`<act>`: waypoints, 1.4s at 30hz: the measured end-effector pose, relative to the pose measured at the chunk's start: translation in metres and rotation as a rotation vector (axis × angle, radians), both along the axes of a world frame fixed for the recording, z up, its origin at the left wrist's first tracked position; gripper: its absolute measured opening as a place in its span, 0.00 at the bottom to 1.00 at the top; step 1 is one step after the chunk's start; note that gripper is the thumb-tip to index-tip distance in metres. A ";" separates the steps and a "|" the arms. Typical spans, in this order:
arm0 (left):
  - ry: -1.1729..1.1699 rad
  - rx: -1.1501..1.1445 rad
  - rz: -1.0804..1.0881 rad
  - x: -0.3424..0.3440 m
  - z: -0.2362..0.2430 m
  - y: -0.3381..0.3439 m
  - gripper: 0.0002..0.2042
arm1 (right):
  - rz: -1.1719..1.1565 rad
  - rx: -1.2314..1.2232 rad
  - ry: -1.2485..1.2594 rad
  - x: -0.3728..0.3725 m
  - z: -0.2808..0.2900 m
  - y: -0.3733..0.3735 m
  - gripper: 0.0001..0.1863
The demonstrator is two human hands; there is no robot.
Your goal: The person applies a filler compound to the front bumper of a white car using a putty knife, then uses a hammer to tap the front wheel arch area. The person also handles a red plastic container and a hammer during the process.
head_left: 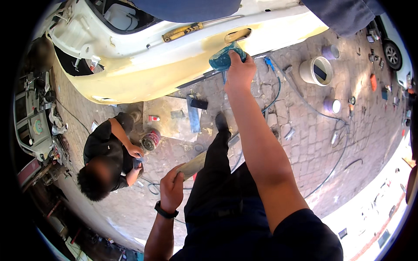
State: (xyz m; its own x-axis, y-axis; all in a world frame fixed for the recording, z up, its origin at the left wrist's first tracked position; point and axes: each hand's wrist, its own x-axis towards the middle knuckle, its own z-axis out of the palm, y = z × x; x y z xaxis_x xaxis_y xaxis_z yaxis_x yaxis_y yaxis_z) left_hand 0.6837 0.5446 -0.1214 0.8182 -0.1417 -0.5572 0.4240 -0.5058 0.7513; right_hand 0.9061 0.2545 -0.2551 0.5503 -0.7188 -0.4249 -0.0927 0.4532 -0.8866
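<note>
My right hand [240, 71] reaches up to the car body and grips a teal, smeared flat piece like a putty spreader [220, 58]. It is at the lower side of the white car body [174, 65], coated with pale yellow filler, just below an oval recess [237, 35]. Whether it touches the panel I cannot tell. Down by my left leg, my left hand [171, 188] is closed around the end of a long, narrow beige board [191, 166]. A yellow-and-black screwdriver [183, 31] lies on the car's ledge.
A person in dark clothes [106, 148] crouches at the left beside a round can [150, 140]. A flat sheet [167, 117] holds a blue-grey strip [194, 118]. To the right stand a white bucket [307, 71] and smaller tins; a hose [320, 112] crosses the paving.
</note>
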 end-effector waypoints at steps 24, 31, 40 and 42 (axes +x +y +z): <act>0.033 0.034 -0.080 0.014 0.009 -0.001 0.15 | -0.220 0.609 -0.011 0.001 -0.006 0.028 0.13; 0.051 0.037 -0.110 0.020 0.005 -0.001 0.14 | -0.193 0.690 -0.164 0.027 0.027 0.038 0.14; 0.042 0.064 -0.166 0.031 0.003 -0.003 0.15 | -0.127 0.215 0.047 -0.012 -0.024 0.033 0.10; 0.033 0.088 -0.186 0.035 0.006 -0.004 0.15 | -0.037 -0.250 0.151 -0.018 -0.034 0.009 0.11</act>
State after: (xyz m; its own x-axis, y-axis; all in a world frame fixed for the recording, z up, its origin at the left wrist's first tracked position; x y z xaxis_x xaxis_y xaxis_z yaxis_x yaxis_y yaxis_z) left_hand 0.7184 0.5409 -0.1149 0.7633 -0.2384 -0.6004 0.3412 -0.6404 0.6881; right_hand 0.8881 0.2635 -0.2889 0.4655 -0.8301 -0.3071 -0.2193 0.2279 -0.9486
